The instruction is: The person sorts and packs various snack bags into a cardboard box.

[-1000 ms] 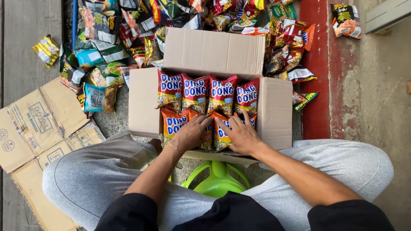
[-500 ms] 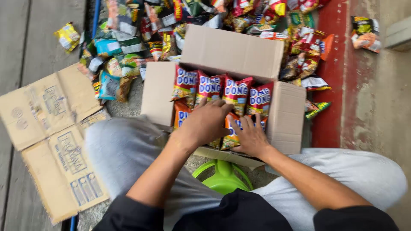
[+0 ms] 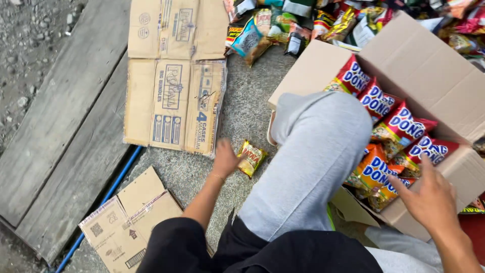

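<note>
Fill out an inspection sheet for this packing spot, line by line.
Surface: rough concrete ground.
Job's things: small yellow snack packet lying on the ground; open cardboard box with rows of red and orange snack bags.
Clutter: flattened cartons; loose snack pile.
Hands: left hand touching the packet; right hand open over the box.
Cables: blue pipe, no cables.
Surroundings: wooden planks, gravel.

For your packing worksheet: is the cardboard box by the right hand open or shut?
Open: the cardboard box has its flaps spread, showing snack packets inside.
</note>
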